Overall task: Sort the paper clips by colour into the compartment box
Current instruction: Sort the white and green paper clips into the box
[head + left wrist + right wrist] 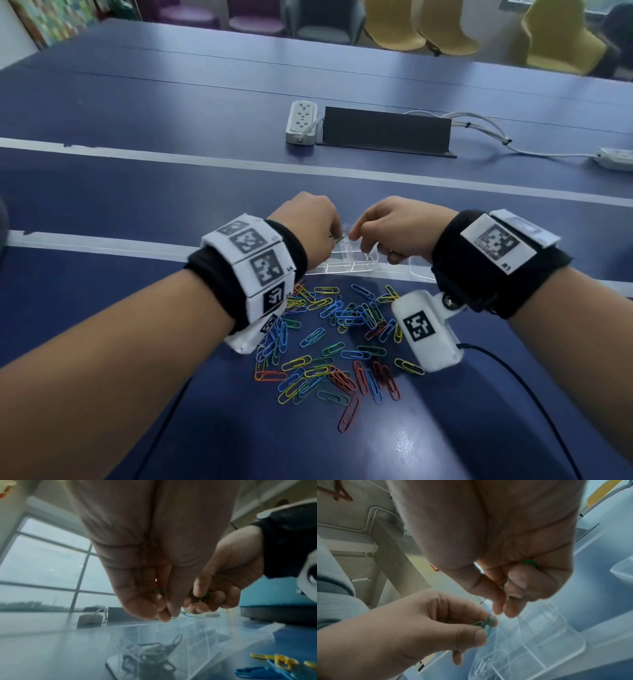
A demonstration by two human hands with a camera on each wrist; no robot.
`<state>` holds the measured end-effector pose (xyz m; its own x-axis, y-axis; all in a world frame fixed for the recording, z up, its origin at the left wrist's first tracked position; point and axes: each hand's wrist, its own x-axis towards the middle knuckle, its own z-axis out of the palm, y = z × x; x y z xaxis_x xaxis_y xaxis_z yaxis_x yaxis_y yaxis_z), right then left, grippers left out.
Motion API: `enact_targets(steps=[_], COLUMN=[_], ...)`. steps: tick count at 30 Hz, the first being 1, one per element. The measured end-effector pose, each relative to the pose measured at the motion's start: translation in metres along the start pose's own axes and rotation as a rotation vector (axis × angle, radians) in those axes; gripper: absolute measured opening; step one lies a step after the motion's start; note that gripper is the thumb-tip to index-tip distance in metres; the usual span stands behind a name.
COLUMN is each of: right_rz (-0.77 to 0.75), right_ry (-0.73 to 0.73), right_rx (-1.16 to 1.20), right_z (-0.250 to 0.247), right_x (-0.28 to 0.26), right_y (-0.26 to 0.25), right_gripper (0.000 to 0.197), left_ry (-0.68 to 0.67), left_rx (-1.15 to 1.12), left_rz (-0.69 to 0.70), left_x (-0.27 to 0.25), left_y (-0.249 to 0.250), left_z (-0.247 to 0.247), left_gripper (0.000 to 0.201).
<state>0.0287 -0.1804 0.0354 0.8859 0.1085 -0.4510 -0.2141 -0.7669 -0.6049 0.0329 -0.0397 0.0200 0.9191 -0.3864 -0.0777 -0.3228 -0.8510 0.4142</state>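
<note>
Dark blue and smooth, the worktop (144, 192) is crossed by pale grey stripes and reflects a little light near my elbows. On it, close to me, lies a loose heap of plastic-coated wire paper clips (329, 342) in blue, yellow, green and red-orange, under my two wrists. Just beyond the heap stands the clear plastic compartment box (346, 263), and both my hands are above it. My left hand (308, 222) pinches some thin green paper clips (485, 624) between thumb and fingers, over the box. My right hand (394, 229) is curled with the fingertips close together, and the wrist views show another green paper clip (530, 562) held inside its palm. From the left wrist view, one compartment (150, 654) at the near end of the box has a small tangle of clips in it; their colour I cannot tell through the blur.

Farther on the worktop are a white power strip (301, 121), a low black cable cover (383, 132) and white cables (489, 126) going to the right. Behind the worktop stand purple, grey and mustard-yellow chairs (394, 27). The left wrist view shows a big window (44, 566) with a grey sky.
</note>
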Motion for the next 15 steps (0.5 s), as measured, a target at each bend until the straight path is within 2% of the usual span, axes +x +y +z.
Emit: enact_targets(steps=[5,10,15], right_rz=[0.039,0.037,0.016], right_ry=[0.001,0.017,0.033], right_rx=[0.137,0.117,0.159], right_z=[-0.002,-0.004,-0.001], right_x=[0.003,0.008,0.007], right_y=[-0.005,-0.009,-0.013], right_gripper=[0.019,0.023,0.029], left_ry=[-0.058,-0.082,-0.091], left_rx=[0.145,0.108,-0.038], left_rz=[0.009,-0.016,-0.045], left_x=[0.01,0.011,0.005], left_y=[0.011,0.011,0.007], left_z=[0.004,0.0,-0.01], left_gripper=[0.031,0.027,0.036])
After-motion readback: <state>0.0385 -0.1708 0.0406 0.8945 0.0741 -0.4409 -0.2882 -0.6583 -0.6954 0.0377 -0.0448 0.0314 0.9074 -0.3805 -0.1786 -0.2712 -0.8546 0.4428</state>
